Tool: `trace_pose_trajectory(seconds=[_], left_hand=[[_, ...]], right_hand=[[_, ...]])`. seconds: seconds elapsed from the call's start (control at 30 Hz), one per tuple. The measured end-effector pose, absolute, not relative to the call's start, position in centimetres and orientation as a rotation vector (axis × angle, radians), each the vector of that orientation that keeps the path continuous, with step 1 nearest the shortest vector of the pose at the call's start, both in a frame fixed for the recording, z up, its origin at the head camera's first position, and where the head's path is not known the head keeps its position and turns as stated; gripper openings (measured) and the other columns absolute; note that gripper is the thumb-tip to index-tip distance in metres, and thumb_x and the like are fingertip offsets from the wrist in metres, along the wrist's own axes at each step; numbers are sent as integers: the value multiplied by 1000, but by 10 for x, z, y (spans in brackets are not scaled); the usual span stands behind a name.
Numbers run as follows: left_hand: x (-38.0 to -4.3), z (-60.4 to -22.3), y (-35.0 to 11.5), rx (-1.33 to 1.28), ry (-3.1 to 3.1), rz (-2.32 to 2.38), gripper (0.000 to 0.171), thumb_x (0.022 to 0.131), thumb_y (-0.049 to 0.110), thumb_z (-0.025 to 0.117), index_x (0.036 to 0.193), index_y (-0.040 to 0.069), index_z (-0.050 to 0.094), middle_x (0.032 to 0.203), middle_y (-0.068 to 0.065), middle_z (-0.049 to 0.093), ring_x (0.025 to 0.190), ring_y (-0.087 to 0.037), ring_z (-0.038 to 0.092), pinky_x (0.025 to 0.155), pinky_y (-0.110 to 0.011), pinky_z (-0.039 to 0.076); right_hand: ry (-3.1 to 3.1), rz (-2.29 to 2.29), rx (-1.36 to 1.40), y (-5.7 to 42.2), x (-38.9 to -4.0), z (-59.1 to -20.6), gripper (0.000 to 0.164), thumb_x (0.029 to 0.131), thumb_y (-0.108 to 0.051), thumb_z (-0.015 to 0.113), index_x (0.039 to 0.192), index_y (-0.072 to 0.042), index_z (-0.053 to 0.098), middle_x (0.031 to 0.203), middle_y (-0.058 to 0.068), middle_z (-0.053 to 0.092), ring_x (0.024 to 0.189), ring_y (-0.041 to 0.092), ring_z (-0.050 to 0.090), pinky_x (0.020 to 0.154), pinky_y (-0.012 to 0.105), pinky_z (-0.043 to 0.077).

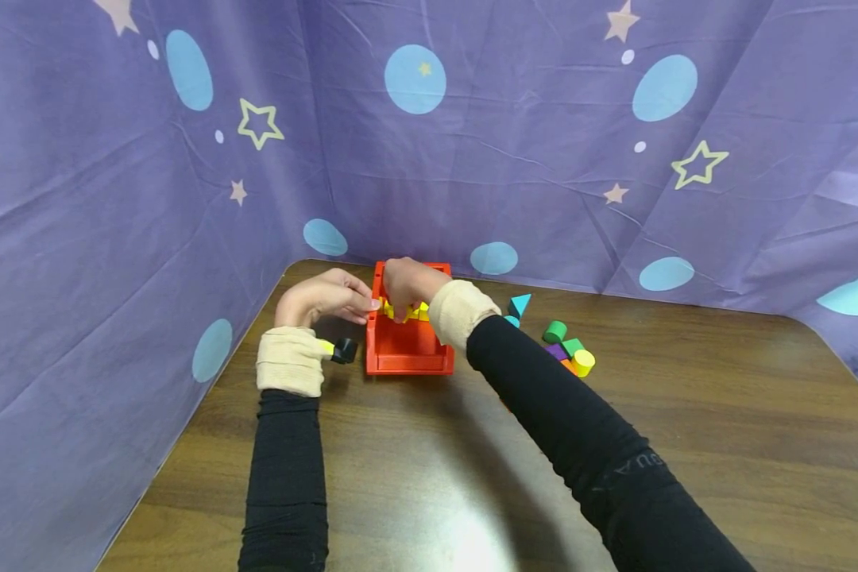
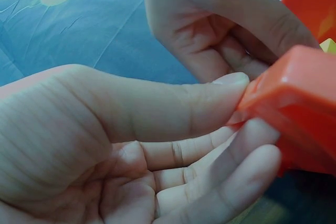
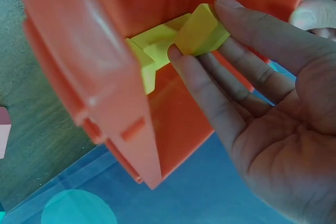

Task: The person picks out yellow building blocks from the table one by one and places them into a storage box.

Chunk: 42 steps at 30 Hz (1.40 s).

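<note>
A red plastic box (image 1: 410, 365) sits on the table near the curtain. My left hand (image 1: 323, 299) pinches its left edge, the thumb on the corner and fingertips against the side in the left wrist view. Reaching inside from the right, my right hand (image 1: 409, 284) pinches a yellow block (image 3: 198, 34) between thumb and fingertips. The block is tilted above other yellow pieces (image 3: 144, 59) that lie along the inner wall of the box. In the head view the right hand covers part of them.
Right of the box lie loose blocks: a blue triangular one (image 1: 519, 305), a green cylinder (image 1: 554, 331), a yellow cylinder (image 1: 583, 363) and several others, partly behind the right sleeve. A purple patterned curtain (image 1: 472, 159) borders the table (image 1: 722, 413) at the back and left.
</note>
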<state>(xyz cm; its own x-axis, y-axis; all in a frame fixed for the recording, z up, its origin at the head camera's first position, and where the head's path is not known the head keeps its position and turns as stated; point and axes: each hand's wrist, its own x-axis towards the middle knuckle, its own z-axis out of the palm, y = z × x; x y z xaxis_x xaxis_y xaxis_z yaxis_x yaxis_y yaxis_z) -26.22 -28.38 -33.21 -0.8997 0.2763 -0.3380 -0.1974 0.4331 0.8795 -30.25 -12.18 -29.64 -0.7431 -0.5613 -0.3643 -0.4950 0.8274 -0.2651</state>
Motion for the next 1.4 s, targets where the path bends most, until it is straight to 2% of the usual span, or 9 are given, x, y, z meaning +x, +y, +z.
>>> trace_pose_trajectory(seconds=[0.23, 0.53, 0.63, 0.9, 1.13, 1.4], left_hand=[[-262, -332, -284, 72, 2251, 1480, 23, 96, 2, 66, 111, -12, 57, 81, 2, 64, 73, -9, 65, 79, -26, 63], [-261, -332, -284, 77, 2245, 1488, 25, 95, 2, 66, 113, -13, 56, 81, 2, 65, 74, -9, 65, 77, -24, 63], [-261, -332, -284, 74, 2246, 1487, 25, 96, 1, 65, 114, -13, 56, 81, 3, 65, 74, -8, 65, 76, -23, 62], [-261, -331, -284, 68, 2247, 1480, 23, 96, 2, 65, 113, -12, 57, 80, 3, 65, 74, -8, 65, 79, -26, 63], [-261, -331, -284, 65, 2245, 1484, 22, 96, 2, 65, 112, -12, 57, 79, 3, 65, 74, -9, 65, 79, -26, 63], [-260, -330, -284, 72, 2244, 1480, 23, 96, 3, 65, 112, -12, 57, 80, 3, 65, 74, -9, 65, 80, -27, 63]], right_hand=[[2590, -205, -762, -125, -304, -303, 33, 74, -4, 89, 69, -10, 57, 72, 0, 55, 63, 17, 62, 66, 26, 63], [2556, -124, -820, -124, -299, -303, 20, 80, -11, 86, 78, -8, 66, 70, -1, 59, 59, 12, 59, 54, 19, 52], [2536, -137, -813, -124, -297, -302, 18, 82, -10, 84, 80, -7, 67, 70, -1, 58, 58, 11, 56, 54, 19, 50], [2541, -166, -763, -126, -297, -308, 19, 81, -9, 85, 87, -5, 67, 78, 1, 60, 66, 14, 59, 56, 20, 53], [2544, -209, -791, -121, -297, -311, 21, 79, -8, 86, 85, -5, 65, 78, 1, 59, 66, 14, 59, 56, 20, 51], [2509, -286, -728, -122, -299, -314, 26, 80, -7, 86, 96, -3, 67, 85, 3, 59, 70, 14, 57, 60, 21, 54]])
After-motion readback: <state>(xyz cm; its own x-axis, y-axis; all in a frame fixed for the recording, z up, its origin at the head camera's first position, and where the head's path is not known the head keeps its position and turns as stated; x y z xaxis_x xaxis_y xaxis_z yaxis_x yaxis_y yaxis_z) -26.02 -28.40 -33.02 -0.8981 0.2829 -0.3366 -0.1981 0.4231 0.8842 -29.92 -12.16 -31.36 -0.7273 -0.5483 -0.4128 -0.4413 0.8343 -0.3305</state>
